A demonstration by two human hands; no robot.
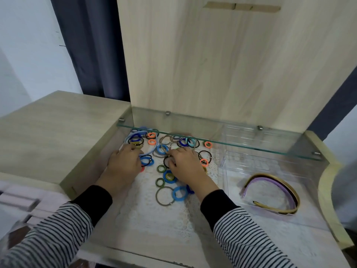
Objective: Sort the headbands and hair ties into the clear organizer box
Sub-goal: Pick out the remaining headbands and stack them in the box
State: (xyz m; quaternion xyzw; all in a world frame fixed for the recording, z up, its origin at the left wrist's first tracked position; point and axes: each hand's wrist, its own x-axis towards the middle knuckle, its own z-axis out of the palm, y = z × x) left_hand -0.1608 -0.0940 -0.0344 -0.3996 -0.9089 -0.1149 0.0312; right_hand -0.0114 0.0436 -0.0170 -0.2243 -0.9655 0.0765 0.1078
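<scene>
Lace mat in a wooden dresser recess; glass shelf overhead blurs the far hair ties behind it. Left hand lies knuckles-up over ties at the pile's left edge, fingertips hidden, so the grip cannot be told. Right hand curls into the pile's middle (hold equally unclear). Clear box sits just right of it, headbands inside; its far compartments are hard to make out.

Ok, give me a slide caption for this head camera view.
Left hand and right hand among loose hair ties; headbands lie in the clear box.
</scene>
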